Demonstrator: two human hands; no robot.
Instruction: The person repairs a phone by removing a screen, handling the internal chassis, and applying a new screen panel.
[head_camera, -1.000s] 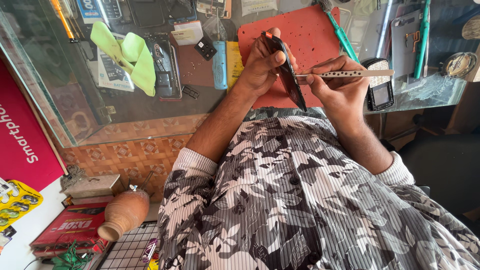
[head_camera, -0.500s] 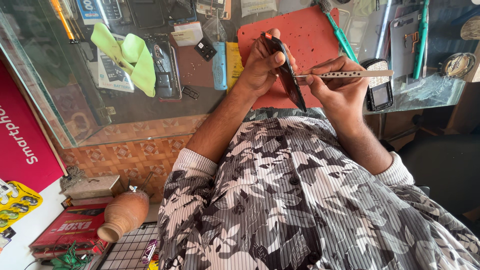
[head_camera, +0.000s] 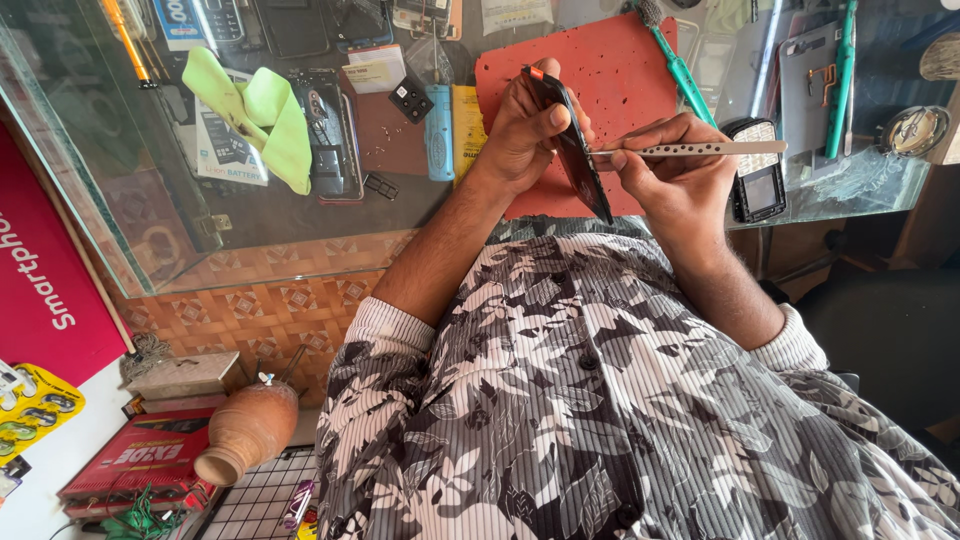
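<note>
Your left hand (head_camera: 520, 135) is wrapped around a slim black phone (head_camera: 570, 150), holding it on edge above the red rubber work mat (head_camera: 600, 60) on the glass counter (head_camera: 300, 215). Your right hand (head_camera: 680, 180) is pinched shut on a flat perforated metal tool (head_camera: 690, 149) — its tip looks to touch the phone's edge, though that's hard to tell. A green-handled screwdriver (head_camera: 685, 75) lies nearby — so does a lime-green cloth (head_camera: 260, 115).

head camera, looking down, close over glass counter (head_camera: 300, 240)
</note>
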